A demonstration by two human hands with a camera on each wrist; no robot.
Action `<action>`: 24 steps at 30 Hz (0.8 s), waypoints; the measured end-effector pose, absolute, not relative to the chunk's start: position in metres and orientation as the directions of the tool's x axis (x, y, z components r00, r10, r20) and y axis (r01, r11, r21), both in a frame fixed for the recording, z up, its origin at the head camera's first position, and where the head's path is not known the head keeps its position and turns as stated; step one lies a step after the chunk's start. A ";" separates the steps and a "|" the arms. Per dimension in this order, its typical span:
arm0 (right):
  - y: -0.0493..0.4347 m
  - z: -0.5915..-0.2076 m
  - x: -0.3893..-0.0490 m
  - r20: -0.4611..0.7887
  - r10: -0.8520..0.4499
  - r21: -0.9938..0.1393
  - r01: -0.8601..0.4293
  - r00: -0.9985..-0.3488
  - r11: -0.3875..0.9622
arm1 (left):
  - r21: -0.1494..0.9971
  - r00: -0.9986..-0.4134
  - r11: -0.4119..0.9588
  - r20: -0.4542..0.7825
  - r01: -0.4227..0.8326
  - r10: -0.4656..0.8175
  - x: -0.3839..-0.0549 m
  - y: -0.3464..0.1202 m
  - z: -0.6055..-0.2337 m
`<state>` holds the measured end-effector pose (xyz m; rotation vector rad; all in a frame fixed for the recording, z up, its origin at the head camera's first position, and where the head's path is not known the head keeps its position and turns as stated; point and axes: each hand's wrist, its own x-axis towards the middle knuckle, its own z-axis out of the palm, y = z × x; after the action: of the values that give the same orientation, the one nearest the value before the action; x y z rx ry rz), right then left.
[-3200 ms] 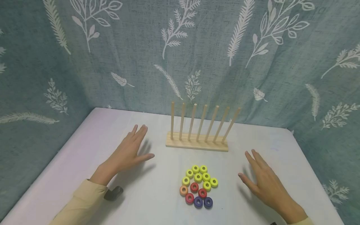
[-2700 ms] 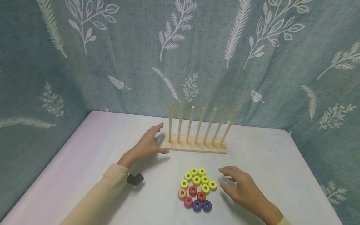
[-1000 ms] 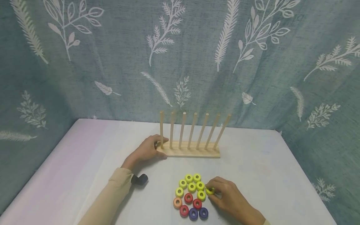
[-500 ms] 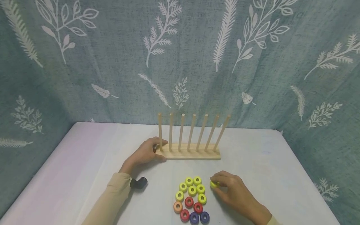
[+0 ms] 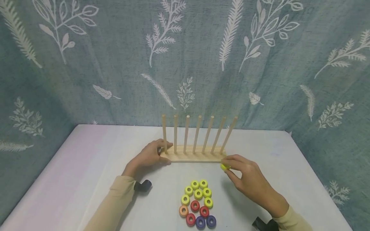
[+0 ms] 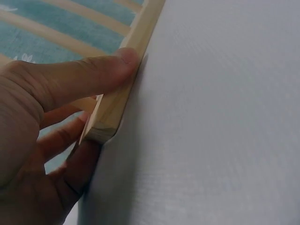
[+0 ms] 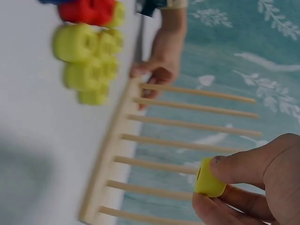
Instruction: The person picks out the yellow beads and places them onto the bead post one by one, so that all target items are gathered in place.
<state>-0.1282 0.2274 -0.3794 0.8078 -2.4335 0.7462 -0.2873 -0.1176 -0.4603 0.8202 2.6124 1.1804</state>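
A wooden rack (image 5: pixel 196 157) with a row of several upright pegs stands toward the back of the table. My left hand (image 5: pixel 148 154) grips its left end, thumb on the front edge and fingers behind, as the left wrist view shows. My right hand (image 5: pixel 245 171) pinches a yellow bead (image 7: pixel 210 179) between thumb and fingers. In the head view this bead overlaps the rack's front right corner; it is held up off the table. In the right wrist view the bead's hole faces the pegs (image 7: pixel 159 164). All the pegs are bare.
In front of the rack lies a cluster of several yellow beads (image 5: pixel 198 194), an orange bead (image 5: pixel 183 211), three red beads (image 5: pixel 195 206) and two dark blue beads (image 5: pixel 211 221). A teal curtain (image 5: pixel 130 64) with white leaves hangs behind the white table (image 5: pixel 101 154).
My left hand has moved right and taken hold of the rack's left end. My right hand has picked the rightmost yellow bead from the cluster and carried it back to the rack's right end.
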 end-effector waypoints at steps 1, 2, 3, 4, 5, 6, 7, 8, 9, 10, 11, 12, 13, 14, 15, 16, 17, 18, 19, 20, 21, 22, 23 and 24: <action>0.227 -0.374 -0.130 0.582 -0.390 -0.334 -0.646 -0.714 0.686 | 0.729 -0.837 0.541 0.079 0.419 0.542 -0.287 -0.118 -0.461; 0.227 -0.369 -0.131 0.589 -0.386 -0.326 -0.646 -0.710 0.690 | 0.729 -0.839 0.543 0.076 0.416 0.540 -0.287 -0.119 -0.461; 0.228 -0.365 -0.133 0.597 -0.384 -0.319 -0.648 -0.704 0.692 | 0.732 -0.841 0.545 0.071 0.410 0.536 -0.286 -0.119 -0.462; 0.228 -0.360 -0.135 0.606 -0.383 -0.311 -0.651 -0.697 0.692 | 0.734 -0.842 0.546 0.065 0.404 0.535 -0.286 -0.119 -0.462; 0.229 -0.356 -0.137 0.615 -0.384 -0.303 -0.656 -0.689 0.691 | 0.735 -0.842 0.546 0.063 0.402 0.535 -0.286 -0.119 -0.462; 0.229 -0.352 -0.139 0.623 -0.385 -0.295 -0.660 -0.681 0.691 | 0.738 -0.843 0.545 0.061 0.399 0.535 -0.286 -0.119 -0.462; 0.230 -0.348 -0.141 0.632 -0.385 -0.288 -0.665 -0.673 0.689 | 0.741 -0.843 0.541 0.063 0.398 0.534 -0.287 -0.118 -0.462; 0.231 -0.344 -0.143 0.640 -0.385 -0.281 -0.669 -0.665 0.688 | 0.744 -0.843 0.537 0.064 0.397 0.534 -0.287 -0.117 -0.462; 0.232 -0.340 -0.145 0.650 -0.384 -0.273 -0.673 -0.656 0.688 | 0.744 -0.839 0.532 0.068 0.403 0.540 -0.288 -0.116 -0.461; 0.231 -0.337 -0.147 0.657 -0.386 -0.263 -0.678 -0.647 0.687 | 0.744 -0.837 0.529 0.074 0.408 0.542 -0.287 -0.117 -0.462; 0.230 -0.334 -0.149 0.667 -0.387 -0.256 -0.683 -0.637 0.684 | 0.742 -0.835 0.527 0.078 0.414 0.545 -0.287 -0.117 -0.462; 0.229 -0.331 -0.151 0.676 -0.388 -0.248 -0.689 -0.627 0.681 | 0.740 -0.833 0.527 0.081 0.418 0.547 -0.287 -0.118 -0.462; 0.229 -0.329 -0.152 0.685 -0.387 -0.239 -0.693 -0.617 0.680 | 0.739 -0.830 0.525 0.085 0.424 0.551 -0.286 -0.118 -0.461; 0.228 -0.326 -0.153 0.694 -0.387 -0.230 -0.696 -0.607 0.680 | 0.738 -0.828 0.524 0.085 0.426 0.554 -0.286 -0.118 -0.461; 0.228 -0.324 -0.154 0.702 -0.386 -0.223 -0.700 -0.598 0.679 | 0.736 -0.827 0.522 0.089 0.430 0.556 -0.287 -0.118 -0.461; 0.227 -0.322 -0.155 0.710 -0.384 -0.216 -0.702 -0.590 0.679 | 0.735 -0.826 0.521 0.094 0.434 0.555 -0.287 -0.118 -0.461; 0.226 -0.320 -0.156 0.717 -0.381 -0.213 -0.704 -0.584 0.677 | 0.734 -0.827 0.521 0.098 0.436 0.554 -0.287 -0.118 -0.461; 0.226 -0.318 -0.157 0.721 -0.380 -0.208 -0.704 -0.579 0.678 | 0.734 -0.826 0.519 0.102 0.439 0.555 -0.287 -0.118 -0.461; 0.225 -0.316 -0.158 0.725 -0.378 -0.205 -0.705 -0.575 0.678 | 0.734 -0.826 0.517 0.105 0.440 0.555 -0.287 -0.119 -0.461; 0.224 -0.314 -0.158 0.728 -0.377 -0.204 -0.706 -0.572 0.678 | 0.735 -0.826 0.516 0.107 0.440 0.554 -0.287 -0.119 -0.461; 0.224 -0.312 -0.159 0.731 -0.376 -0.202 -0.706 -0.570 0.678 | 0.735 -0.826 0.516 0.108 0.441 0.553 -0.288 -0.119 -0.462; 0.223 -0.311 -0.160 0.732 -0.376 -0.200 -0.707 -0.568 0.678 | 0.736 -0.826 0.514 0.107 0.439 0.553 -0.288 -0.119 -0.462; 0.222 -0.309 -0.161 0.734 -0.377 -0.198 -0.708 -0.565 0.678 | 0.739 -0.827 0.514 0.105 0.436 0.552 -0.289 -0.119 -0.462; 0.221 -0.307 -0.162 0.735 -0.378 -0.195 -0.709 -0.563 0.678 | 0.740 -0.828 0.513 0.106 0.436 0.551 -0.289 -0.119 -0.463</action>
<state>-0.1616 0.2213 -0.3073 0.8315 -2.2109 0.6321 -0.2886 -0.1194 -0.4629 0.8555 2.6058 1.2120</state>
